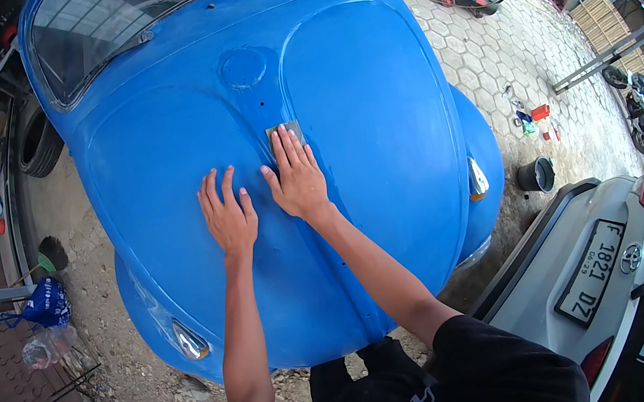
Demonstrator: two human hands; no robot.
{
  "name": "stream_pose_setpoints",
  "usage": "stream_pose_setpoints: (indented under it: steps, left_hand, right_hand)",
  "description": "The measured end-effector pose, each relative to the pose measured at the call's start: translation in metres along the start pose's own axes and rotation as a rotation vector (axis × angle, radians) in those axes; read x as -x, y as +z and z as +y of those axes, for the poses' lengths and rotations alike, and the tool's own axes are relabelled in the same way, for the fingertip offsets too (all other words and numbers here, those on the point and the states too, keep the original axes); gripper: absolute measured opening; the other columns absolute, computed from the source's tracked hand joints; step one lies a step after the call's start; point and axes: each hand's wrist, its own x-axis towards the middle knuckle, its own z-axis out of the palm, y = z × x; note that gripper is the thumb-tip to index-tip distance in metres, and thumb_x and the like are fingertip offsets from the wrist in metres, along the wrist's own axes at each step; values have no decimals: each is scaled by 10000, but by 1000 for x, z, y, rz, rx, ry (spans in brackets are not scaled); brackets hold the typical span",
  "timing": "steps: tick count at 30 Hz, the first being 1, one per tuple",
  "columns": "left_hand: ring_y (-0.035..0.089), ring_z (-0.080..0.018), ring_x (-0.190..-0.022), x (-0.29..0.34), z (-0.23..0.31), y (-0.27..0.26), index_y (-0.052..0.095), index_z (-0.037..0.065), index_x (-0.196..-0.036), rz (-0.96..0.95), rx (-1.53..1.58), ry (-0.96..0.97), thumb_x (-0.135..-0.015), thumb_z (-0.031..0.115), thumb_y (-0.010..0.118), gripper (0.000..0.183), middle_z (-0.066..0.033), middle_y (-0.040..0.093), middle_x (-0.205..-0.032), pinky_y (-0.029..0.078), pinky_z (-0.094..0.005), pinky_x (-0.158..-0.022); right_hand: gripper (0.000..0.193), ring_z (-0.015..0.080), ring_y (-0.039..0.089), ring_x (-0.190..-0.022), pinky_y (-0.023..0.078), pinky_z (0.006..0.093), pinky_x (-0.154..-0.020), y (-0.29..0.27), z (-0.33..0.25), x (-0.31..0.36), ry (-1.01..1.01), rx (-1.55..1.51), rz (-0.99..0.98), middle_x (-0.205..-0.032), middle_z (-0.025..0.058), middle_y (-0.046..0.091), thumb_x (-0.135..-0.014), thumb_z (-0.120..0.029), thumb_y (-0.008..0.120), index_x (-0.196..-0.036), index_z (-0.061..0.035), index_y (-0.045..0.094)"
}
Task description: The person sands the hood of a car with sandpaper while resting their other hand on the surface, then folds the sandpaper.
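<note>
From the head view I look down on a blue car hood [355, 93], rounded and dull, which carries both of my hands near its middle ridge. My right hand [297, 178] lies flat on a small grey sanding sheet [285, 132], fingers [290, 151] straight and close together, pressing it against the hood just below the round badge recess [243, 68]; only the sheet's upper edge shows past the fingertips. My left hand [228, 215] rests just beside it, palm down on bare paint, its fingers slightly spread and holding nothing. Toward the hood's lower corners sit two chrome turn lamps [478, 179]. Off the right edge, on the paved floor [500, 43], stand a black bucket [537, 175] and a white car [605, 264].
</note>
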Motion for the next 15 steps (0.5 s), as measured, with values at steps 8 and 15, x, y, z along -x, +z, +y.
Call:
stream_pose_setpoints:
  steps: [8, 15]
  left_hand:
    - [380, -354, -1419, -37, -3, 25, 555, 150, -1381, -136, -14, 8, -1020, 221, 481, 376, -142, 442, -1478, 276, -533, -1212]
    - [412, -367, -1397, -39, -10, 18, 584, 150, -1357, -103, -11, 7, -997, 232, 503, 379, -143, 477, -1455, 301, -548, -1197]
  right_hand:
    - [745, 299, 211, -1546, 180, 471, -1251, 21, 17, -152, 120, 4, 47, -1664, 157, 239, -1037, -513, 361, -1590, -26, 255]
    - [759, 293, 216, -1545, 172, 459, -1255, 26, 7, -154, 97, -43, 43, -1664, 153, 244, -1029, -515, 376, -1588, -14, 258]
